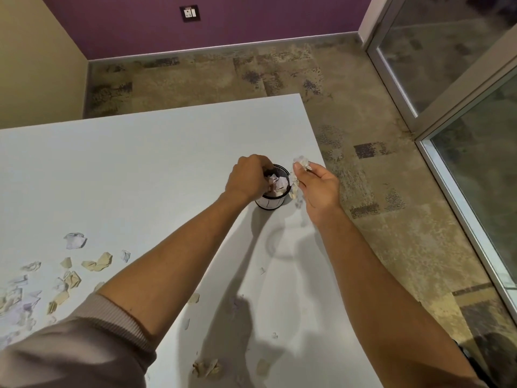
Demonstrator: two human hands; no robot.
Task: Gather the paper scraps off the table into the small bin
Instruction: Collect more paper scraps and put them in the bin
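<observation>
A small black mesh bin (275,201) stands near the right edge of the white table (140,169), with crumpled paper showing inside. My left hand (249,177) hangs over the bin's mouth, fingers curled downward into it; whether they hold paper is hidden. My right hand (319,186) is just right of the bin and pinches crumpled paper scraps (300,163), with more paper (293,183) trailing down beside the rim. Several loose scraps (98,261) lie scattered on the table's left side, and a crumpled one (207,368) lies near the front edge.
The table's right edge runs diagonally just past the bin, with patterned carpet (377,219) below. A glass partition (461,93) with a metal frame stands at the right. A purple wall with a socket plate (190,13) is at the back.
</observation>
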